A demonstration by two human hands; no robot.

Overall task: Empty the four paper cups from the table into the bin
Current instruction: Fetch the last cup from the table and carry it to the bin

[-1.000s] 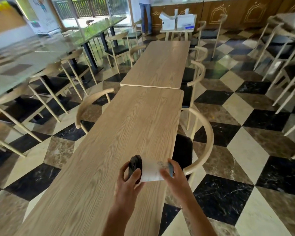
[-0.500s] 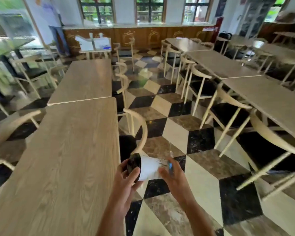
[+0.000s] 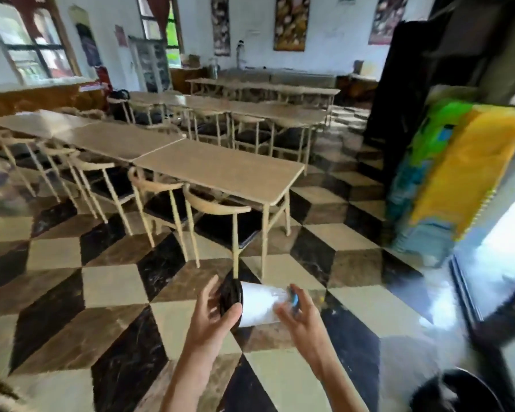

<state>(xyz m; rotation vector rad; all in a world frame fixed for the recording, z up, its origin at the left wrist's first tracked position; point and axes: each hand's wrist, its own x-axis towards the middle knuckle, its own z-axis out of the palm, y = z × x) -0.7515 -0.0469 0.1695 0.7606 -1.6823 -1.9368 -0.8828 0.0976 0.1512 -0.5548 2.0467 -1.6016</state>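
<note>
A white paper cup (image 3: 259,306) with a black lid lies sideways between my two hands, over the checkered floor. My left hand (image 3: 213,319) grips the lid end, fingers curled round the black rim. My right hand (image 3: 299,318) holds the cup's bottom end. A dark round shape (image 3: 455,391), blurred, shows at the bottom right corner; whether it is the bin I cannot tell.
Rows of wooden tables (image 3: 220,171) with pale chairs (image 3: 217,215) stand ahead and to the left. A colourful yellow-green stack (image 3: 452,179) and a bright doorway (image 3: 506,242) are on the right. Checkered floor (image 3: 101,292) lies below.
The view has swung right, away from the long table, toward the right side of the room. Both hands keep the same hold on the cup.
</note>
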